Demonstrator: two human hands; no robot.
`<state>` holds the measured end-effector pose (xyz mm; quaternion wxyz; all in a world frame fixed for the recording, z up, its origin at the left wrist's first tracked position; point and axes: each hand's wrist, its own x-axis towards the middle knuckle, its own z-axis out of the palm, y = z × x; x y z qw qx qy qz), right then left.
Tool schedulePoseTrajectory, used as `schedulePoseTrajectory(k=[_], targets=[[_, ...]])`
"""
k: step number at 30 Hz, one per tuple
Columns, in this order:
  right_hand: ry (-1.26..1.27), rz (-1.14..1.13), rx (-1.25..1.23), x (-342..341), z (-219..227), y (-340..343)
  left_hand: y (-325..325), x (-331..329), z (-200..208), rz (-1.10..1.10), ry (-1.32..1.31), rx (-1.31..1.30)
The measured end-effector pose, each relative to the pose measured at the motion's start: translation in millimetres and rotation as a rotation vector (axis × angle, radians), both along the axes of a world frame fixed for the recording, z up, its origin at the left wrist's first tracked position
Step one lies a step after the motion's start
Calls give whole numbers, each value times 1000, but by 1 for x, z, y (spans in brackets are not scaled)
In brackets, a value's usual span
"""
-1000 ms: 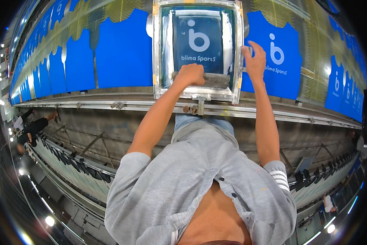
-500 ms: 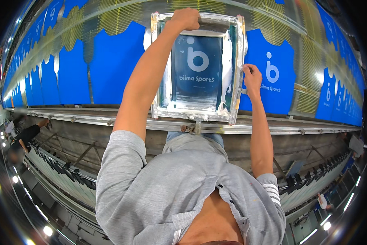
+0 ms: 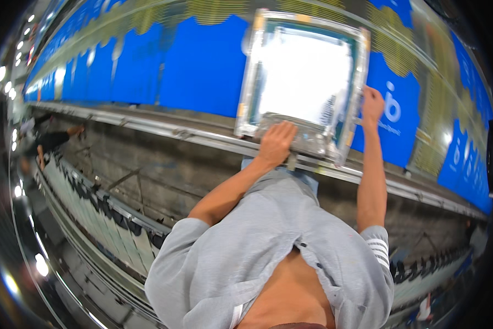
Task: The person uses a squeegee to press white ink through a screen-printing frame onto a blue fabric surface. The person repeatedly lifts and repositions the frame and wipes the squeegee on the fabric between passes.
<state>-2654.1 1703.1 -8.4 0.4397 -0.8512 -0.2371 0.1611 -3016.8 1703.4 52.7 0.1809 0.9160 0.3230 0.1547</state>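
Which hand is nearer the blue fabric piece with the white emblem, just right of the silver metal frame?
Right. The right hand is at the left side of the blue fabric piece, beside the silver metal frame; the left hand is farther away, at the frame's near end.

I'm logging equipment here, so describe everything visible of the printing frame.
The printing frame is four-sided, with silvery, metal-looking bars and tan patches near its far corners. Inside, a dark green border edges a bright white area. It sits between blue fabric pieces, slanted in view; whether it rests flat is unclear. A grey bar lies inside its near end, held by the left hand. The right hand is at its right side, contact uncertain.
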Motion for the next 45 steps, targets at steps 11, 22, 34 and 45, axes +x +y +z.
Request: schedulePoseTrajectory(k=[11, 22, 34, 45], targets=[[231, -35, 198, -243, -2, 137, 171, -184, 44, 336, 168, -348], [280, -17, 119, -292, -27, 162, 370, -233, 57, 699, 198, -399], [7, -3, -89, -302, -14, 180, 341, -210, 11, 531, 412, -234], [-399, 1139, -417, -372, 93, 226, 315, -188, 30, -60, 501, -307]])
